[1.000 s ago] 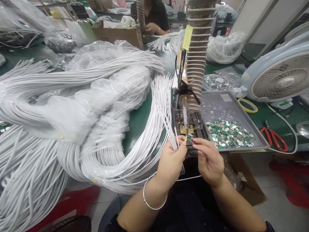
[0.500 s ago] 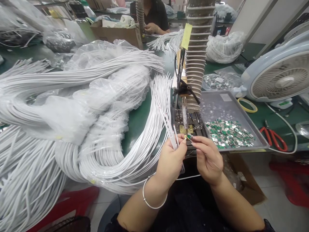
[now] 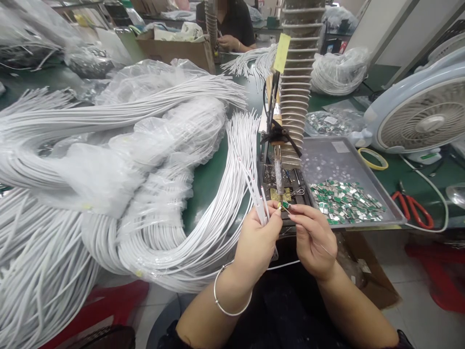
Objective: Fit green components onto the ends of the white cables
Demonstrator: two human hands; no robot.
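- A small green circuit board (image 3: 286,205), held up between the fingertips of the left hand (image 3: 258,245) and the right hand (image 3: 315,240); its finer detail is too small to tell.
- Several slim white plastic-coated cables (image 3: 260,211), bunched in the left hand, their reddish-tipped ends pointing up and fanning slightly apart.
- A thin, pale, straight wire (image 3: 286,210), slanting from the right fingertips up to the board.

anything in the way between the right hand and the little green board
Nothing visible blocks it: the right hand is right at the small green board, and a thin wire from that hand points toward it. The soldering iron stands just beyond, not between them.
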